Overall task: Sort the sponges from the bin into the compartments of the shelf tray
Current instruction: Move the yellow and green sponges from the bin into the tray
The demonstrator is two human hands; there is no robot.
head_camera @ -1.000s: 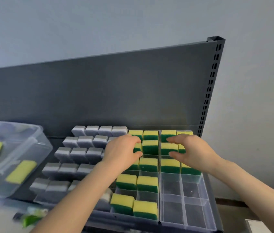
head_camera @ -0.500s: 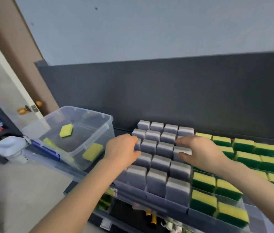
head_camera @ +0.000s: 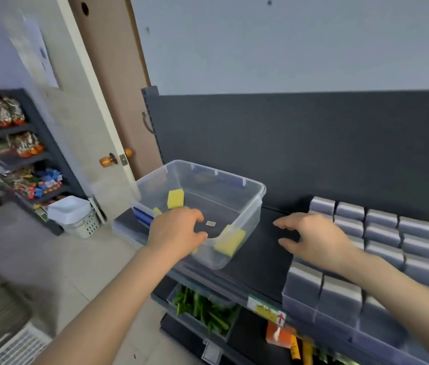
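Both hands have swung left, away from the grey sponges (head_camera: pixel 381 218). The left hand (head_camera: pixel 179 233) now hangs over the clear bin's (head_camera: pixel 260 191) near rim, fingers loosely curled and holding nothing. The right hand (head_camera: pixel 313 238), fingers relaxed and spread, hovers above the dark shelf (head_camera: pixel 255 259) between the bin and the shelf tray (head_camera: pixel 300 310). Inside the bin, one yellow sponge (head_camera: pixel 175 198) stands on end, long axis near upright. A second yellow sponge (head_camera: pixel 230 241) leans against the right wall.

Clear glossy plastic bin (head_camera: pixel 245 206), matt dark shelf (head_camera: pixel 258 259) probably metal, porous yellow sponges (head_camera: pixel 230 239), matt wooden door (head_camera: pixel 108 75)
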